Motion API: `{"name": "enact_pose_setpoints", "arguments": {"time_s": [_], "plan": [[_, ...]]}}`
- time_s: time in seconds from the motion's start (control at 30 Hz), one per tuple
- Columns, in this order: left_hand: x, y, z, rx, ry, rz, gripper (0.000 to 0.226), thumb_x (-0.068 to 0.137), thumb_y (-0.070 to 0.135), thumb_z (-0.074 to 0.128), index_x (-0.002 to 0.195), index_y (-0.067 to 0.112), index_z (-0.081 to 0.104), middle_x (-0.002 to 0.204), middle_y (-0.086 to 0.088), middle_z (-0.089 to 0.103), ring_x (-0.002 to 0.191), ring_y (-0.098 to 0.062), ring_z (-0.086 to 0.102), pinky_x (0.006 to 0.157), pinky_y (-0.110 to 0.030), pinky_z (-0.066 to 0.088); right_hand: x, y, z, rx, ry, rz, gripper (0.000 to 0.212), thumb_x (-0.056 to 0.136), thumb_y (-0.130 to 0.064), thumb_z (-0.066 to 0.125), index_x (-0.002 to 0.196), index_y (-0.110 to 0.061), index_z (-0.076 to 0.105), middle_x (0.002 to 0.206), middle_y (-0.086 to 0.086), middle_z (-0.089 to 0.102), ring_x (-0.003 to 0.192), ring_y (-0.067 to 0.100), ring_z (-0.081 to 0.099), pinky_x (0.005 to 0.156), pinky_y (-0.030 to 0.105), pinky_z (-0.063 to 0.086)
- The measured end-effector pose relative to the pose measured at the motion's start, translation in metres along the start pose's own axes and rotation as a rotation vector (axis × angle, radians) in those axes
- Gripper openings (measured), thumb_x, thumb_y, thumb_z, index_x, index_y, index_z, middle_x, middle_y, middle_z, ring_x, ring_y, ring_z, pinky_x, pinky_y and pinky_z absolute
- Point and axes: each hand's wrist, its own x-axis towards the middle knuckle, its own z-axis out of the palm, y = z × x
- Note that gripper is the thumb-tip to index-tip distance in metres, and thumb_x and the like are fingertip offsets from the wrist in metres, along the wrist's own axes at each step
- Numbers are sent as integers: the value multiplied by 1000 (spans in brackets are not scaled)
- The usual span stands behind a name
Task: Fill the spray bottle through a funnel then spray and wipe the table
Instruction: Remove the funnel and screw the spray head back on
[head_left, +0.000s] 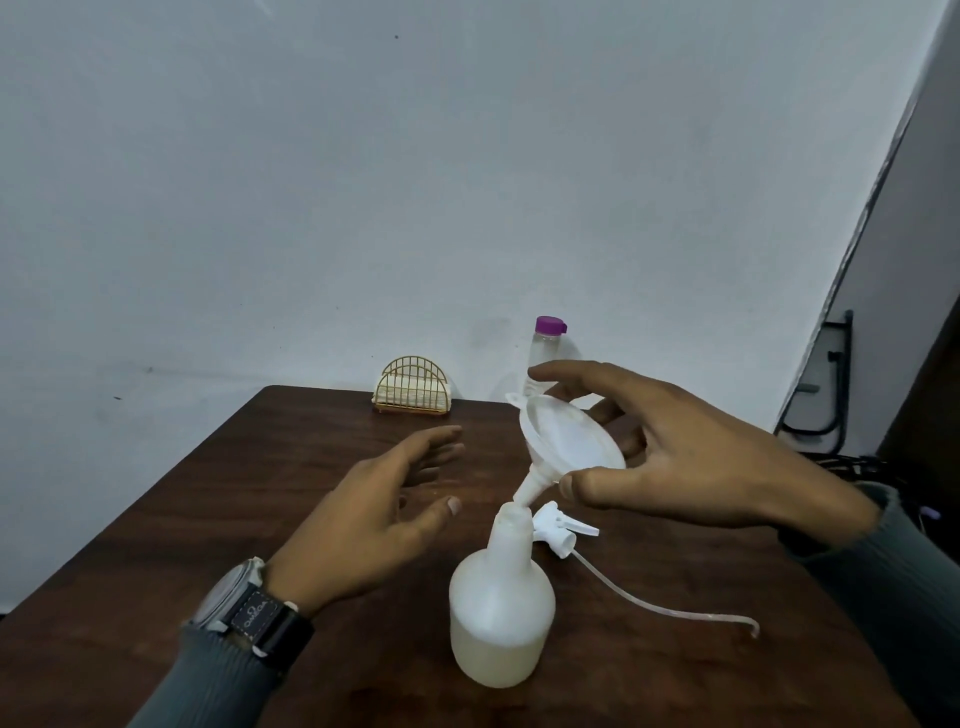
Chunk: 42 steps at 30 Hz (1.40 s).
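A: From the head view, what's the step in hand?

B: Seating the funnel (571, 441), I'd judge. The right hand (691, 457) grips its rim between thumb and fingers, and it's tilted, spout tip just at the mouth of the spray bottle (501, 597). The left hand (363, 525) hovers open to the left of the bottle, fingers spread, holding nothing.

A: How to do it well?

B: Bring the funnel upright so the spout drops straight into the neck, and steady the bottle with the free hand; it looks light and could tip.

A: And the bottle itself?

B: White, translucent, standing upright near the middle of the brown table (182, 519), neck open, with a pale liquid low inside. Its trigger head (563, 527) lies just right of it, dip tube trailing to the right. Farther off, a clear bottle with a purple cap (545, 343) stands behind the right hand.
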Motion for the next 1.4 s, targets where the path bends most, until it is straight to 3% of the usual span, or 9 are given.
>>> {"name": "enact_pose_setpoints", "arguments": {"time_s": [0.17,0.47,0.77,0.97,1.1,1.2,1.27,1.33,1.4], "plan": [[1,-1,1,-14,-5,5,68,94,31,74,151,48,40,140,33,57,129,14,53,109,-32,52,-2,5,5,-13,-24,-2,85,64,-64,71,141,-65,35,133,-27,54,111,-1,61,94,36,56],[0,-1,-1,-11,-4,13,68,94,34,73,151,50,39,143,32,56,131,11,53,110,-36,52,-4,9,1,69,55,-35,83,64,-63,71,140,-66,37,130,-25,58,104,-1,64,92,35,57],[-4,-1,-2,-5,-7,3,67,94,33,73,150,50,40,142,34,56,130,12,53,110,-34,52,-4,17,0,12,-26,-31,80,71,-57,78,139,-67,38,131,-28,56,112,-2,61,94,32,56],[-1,-6,-1,-21,-10,-9,67,94,33,72,151,47,40,142,32,56,131,10,54,111,-37,51,-2,32,-7,347,65,15,82,69,-34,84,139,-58,48,130,-12,59,102,14,75,91,35,58],[1,-14,4,-41,-11,-25,66,94,30,74,150,48,42,140,34,58,129,12,55,110,-36,52,6,66,-4,507,142,113,77,72,-25,78,140,-50,51,127,-2,63,103,17,76,91,33,61],[6,-23,9,-56,-13,-46,66,93,29,75,149,48,44,139,34,58,129,11,56,110,-39,52,20,115,12,727,247,270,75,65,-26,90,132,-37,59,129,7,67,110,23,74,98,47,58],[8,-30,12,-54,-24,-57,66,93,30,75,148,50,44,139,36,58,129,10,55,110,-40,52,34,154,28,861,361,394,84,59,-24,99,131,-23,57,129,12,68,110,27,74,95,47,60],[12,-39,15,-49,-32,-65,66,93,30,75,147,52,43,138,38,57,129,11,55,110,-39,52,48,186,43,860,471,497,78,67,-17,93,133,-16,52,132,11,65,111,26,71,91,44,62],[15,-45,17,-48,-35,-79,66,93,29,75,146,53,44,136,41,57,128,14,54,110,-38,52,64,216,58,779,530,589,76,69,-18,94,131,-15,49,134,8,61,118,23,66,96,46,59]]}}
